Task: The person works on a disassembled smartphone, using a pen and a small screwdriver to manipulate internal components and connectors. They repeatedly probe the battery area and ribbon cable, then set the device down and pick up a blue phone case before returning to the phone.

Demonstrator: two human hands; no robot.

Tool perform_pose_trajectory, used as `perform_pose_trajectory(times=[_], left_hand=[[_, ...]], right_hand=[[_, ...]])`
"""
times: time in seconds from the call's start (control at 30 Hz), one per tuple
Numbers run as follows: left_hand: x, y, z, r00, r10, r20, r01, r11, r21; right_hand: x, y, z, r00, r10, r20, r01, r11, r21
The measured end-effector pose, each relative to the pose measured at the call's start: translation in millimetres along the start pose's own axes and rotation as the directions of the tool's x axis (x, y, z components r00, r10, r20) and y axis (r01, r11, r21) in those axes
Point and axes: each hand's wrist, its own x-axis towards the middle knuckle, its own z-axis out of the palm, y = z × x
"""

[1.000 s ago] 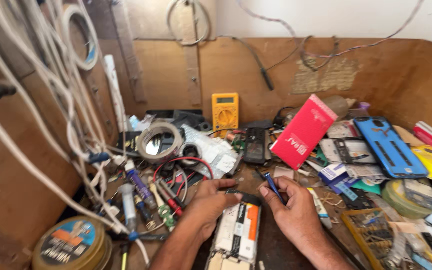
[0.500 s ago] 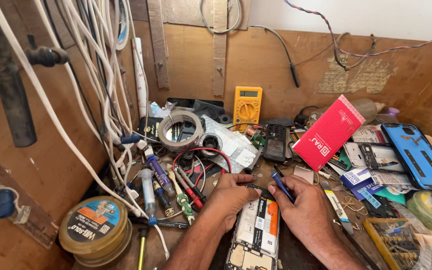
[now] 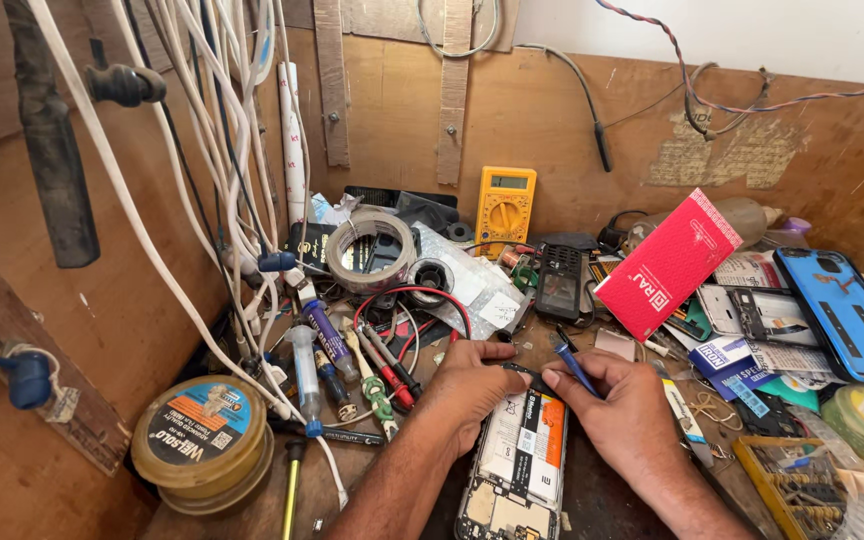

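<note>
An opened phone (image 3: 517,465) lies back-up on the bench, its white and orange battery showing. My left hand (image 3: 467,390) rests on the phone's upper left corner, fingers pressing its top edge. My right hand (image 3: 617,410) sits at the upper right corner and pinches a thin blue tool (image 3: 574,368), its tip pointing up and left near the phone's top edge. Both forearms come in from the bottom of the view.
A yellow multimeter (image 3: 504,208) leans on the back wall. A tape roll (image 3: 377,250), red box (image 3: 667,262), blue phone cover (image 3: 847,312), round tin (image 3: 202,440), screwdrivers (image 3: 377,365) and hanging white cables (image 3: 232,160) crowd the wooden bench.
The view has shifted left and down, so the bench clutter sits further right in frame. Both hands stay on the phone's top end with the blue tool still held.
</note>
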Motion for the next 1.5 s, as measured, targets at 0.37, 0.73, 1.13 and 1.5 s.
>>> perform_pose_trajectory(times=[0.37,0.73,1.13,1.5], left_hand=[[-4.9,3.7,-0.3,1.000,-0.028,-0.014,0.028,0.999,0.025],[-6.7,2.9,0.1,0.998,-0.038,0.050,0.037,0.999,0.025],[-5.7,1.6,0.6,0.998,-0.043,0.050,0.042,0.999,0.008],[-6.2,3.1,1.3,0.998,-0.055,0.040,0.054,0.998,0.023]], right_hand=[[-0.7,3.3,-4.6,0.996,0.089,0.006,-0.089,0.991,0.097],[0.6,-26.8,-38.0,0.950,-0.281,-0.135,0.296,0.949,0.107],[-18.2,-40.3,-25.5,0.918,-0.348,-0.190,0.383,0.904,0.192],[-25.8,-41.4,-20.6,0.884,-0.435,-0.170,0.445,0.895,0.025]])
